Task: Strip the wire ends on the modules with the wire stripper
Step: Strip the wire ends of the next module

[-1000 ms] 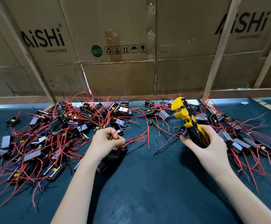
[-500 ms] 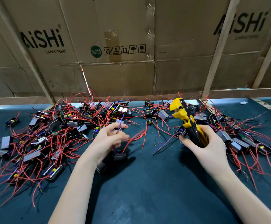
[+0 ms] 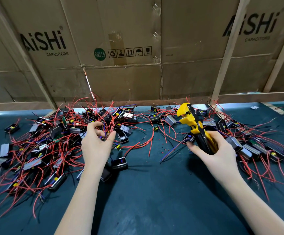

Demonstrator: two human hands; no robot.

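Two hands work over the counter (image 3: 154, 200). I note the right hand (image 3: 212, 150) gripping the yellow wire stripper (image 3: 193, 126), head raised. Left hand (image 3: 97, 143) pinches thin wires (image 3: 107, 128) at the edge of the module pile (image 3: 53, 141); one module (image 3: 119, 163) lies just beside its wrist.
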